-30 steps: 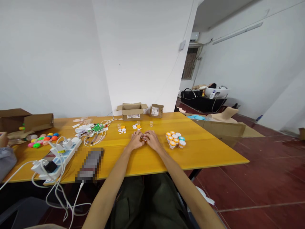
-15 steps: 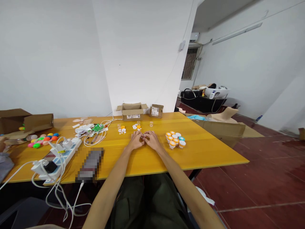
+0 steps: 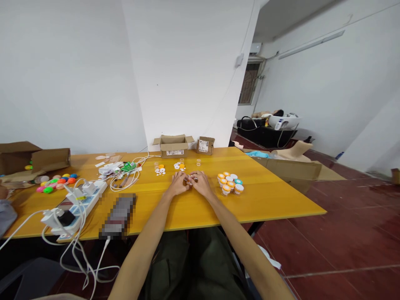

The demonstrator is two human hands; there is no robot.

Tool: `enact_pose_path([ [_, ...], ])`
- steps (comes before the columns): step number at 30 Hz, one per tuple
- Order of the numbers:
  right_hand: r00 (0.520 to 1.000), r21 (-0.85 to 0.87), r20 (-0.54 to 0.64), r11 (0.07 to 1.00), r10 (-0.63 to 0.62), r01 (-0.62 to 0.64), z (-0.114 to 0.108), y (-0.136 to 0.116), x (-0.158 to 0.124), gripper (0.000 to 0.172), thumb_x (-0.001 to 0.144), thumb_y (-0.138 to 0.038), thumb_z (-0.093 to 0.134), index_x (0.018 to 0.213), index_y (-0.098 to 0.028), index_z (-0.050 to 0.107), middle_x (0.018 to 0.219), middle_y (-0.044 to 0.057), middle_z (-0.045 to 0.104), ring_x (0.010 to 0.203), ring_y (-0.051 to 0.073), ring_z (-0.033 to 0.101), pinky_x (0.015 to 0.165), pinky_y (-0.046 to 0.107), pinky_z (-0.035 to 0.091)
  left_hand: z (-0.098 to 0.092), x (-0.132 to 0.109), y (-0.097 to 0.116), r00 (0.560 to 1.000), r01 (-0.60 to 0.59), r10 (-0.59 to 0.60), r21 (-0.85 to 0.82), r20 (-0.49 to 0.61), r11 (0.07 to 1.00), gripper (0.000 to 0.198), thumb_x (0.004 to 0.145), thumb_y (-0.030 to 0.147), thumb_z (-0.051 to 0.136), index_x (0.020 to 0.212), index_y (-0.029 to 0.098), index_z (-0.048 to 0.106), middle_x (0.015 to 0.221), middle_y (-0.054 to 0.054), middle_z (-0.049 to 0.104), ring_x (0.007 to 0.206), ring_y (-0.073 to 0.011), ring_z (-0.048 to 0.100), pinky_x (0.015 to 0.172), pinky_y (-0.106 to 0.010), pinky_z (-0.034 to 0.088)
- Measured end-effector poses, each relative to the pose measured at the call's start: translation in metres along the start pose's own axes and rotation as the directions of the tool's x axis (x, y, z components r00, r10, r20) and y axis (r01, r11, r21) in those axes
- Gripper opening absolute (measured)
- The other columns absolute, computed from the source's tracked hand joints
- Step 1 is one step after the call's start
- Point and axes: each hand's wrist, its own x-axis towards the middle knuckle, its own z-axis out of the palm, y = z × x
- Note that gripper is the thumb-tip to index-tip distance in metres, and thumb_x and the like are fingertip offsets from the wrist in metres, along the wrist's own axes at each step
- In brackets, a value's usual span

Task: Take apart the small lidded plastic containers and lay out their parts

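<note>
My left hand [image 3: 178, 184] and my right hand [image 3: 200, 183] meet over the yellow table [image 3: 200, 208], fingers bent and fingertips together. Between them they pinch a small whitish or clear piece, mostly hidden by the fingers, whose kind I cannot make out. To the right of my right hand stands a cluster of small clear jars with orange, white and teal lids [image 3: 230, 181]. Beyond my hands lie loose white round parts [image 3: 160, 171] and an orange lid [image 3: 182, 166]. A clear cup [image 3: 198, 162] stands a little farther back.
Behind the loose parts are an open cardboard box [image 3: 173, 148] and a smaller box [image 3: 205, 146]. On the left are a phone [image 3: 120, 216], a power strip [image 3: 73, 218] with tangled white cables, and several colored balls [image 3: 59, 183]. Part of another person shows at the left edge.
My fingers have shifted slightly around the small piece, while both hands stay in the same spot. At the left edge, the other person's arm has moved a little.
</note>
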Motion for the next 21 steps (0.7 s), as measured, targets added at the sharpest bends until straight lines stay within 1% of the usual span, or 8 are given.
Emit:
enact_pose_path([
  [4,1.0,-0.003,-0.003,1.0,0.021,-0.021,-0.0013,-0.0004,0.0006,0.012,0.082,-0.017,0.068,0.072,-0.023,0.072,0.102,0.006,0.072,0.1,0.021,0.064,0.093,0.036,0.047,-0.0034,-0.0012,0.0041,0.999,0.011,-0.011,-0.005,-0.031,1.0,0.022,0.075,0.024,0.068,0.096,0.027,0.066,0.105,-0.005,0.058,0.107,-0.0284,0.051,0.096,-0.044,0.043],
  [8,1.0,0.003,0.001,1.0,0.016,-0.016,-0.0025,-0.0029,0.0002,0.013,0.081,-0.014,0.067,0.072,-0.023,0.072,0.102,0.005,0.073,0.1,0.02,0.064,0.092,0.035,0.048,-0.0062,-0.0022,0.0065,0.997,0.013,-0.013,-0.001,-0.073,1.0,0.019,0.075,0.023,0.068,0.094,0.026,0.066,0.107,-0.005,0.058,0.108,-0.028,0.051,0.097,-0.044,0.043],
  [13,1.0,-0.007,0.012,1.0,0.014,-0.014,-0.0029,-0.0056,-0.0003,0.014,0.08,-0.013,0.068,0.071,-0.023,0.071,0.101,0.005,0.073,0.099,0.02,0.064,0.091,0.034,0.048,-0.0053,-0.0021,0.0042,0.998,0.009,-0.009,0.006,-0.058,1.0,0.017,0.075,0.025,0.07,0.091,0.026,0.066,0.106,-0.005,0.058,0.107,-0.0279,0.051,0.097,-0.045,0.043],
  [17,0.999,-0.021,-0.021,0.999,0.03,-0.03,-0.0024,-0.0054,0.0004,0.015,0.082,-0.014,0.065,0.071,-0.023,0.071,0.098,0.005,0.073,0.095,0.02,0.064,0.091,0.033,0.047,-0.0022,-0.0013,0.0004,0.999,0.011,-0.011,0.015,-0.051,1.0,0.018,0.074,0.028,0.072,0.091,0.026,0.067,0.108,-0.005,0.058,0.108,-0.0285,0.05,0.098,-0.045,0.043],
  [21,0.996,-0.042,-0.078,0.998,0.049,-0.052,-0.0028,-0.0024,0.002,0.015,0.083,-0.016,0.063,0.074,-0.023,0.071,0.091,0.005,0.072,0.089,0.02,0.064,0.088,0.033,0.047,0.0003,-0.0008,-0.0016,0.998,0.015,-0.013,0.028,-0.067,0.999,0.022,0.074,0.031,0.074,0.095,0.028,0.067,0.107,-0.004,0.058,0.108,-0.0274,0.051,0.098,-0.044,0.043],
])
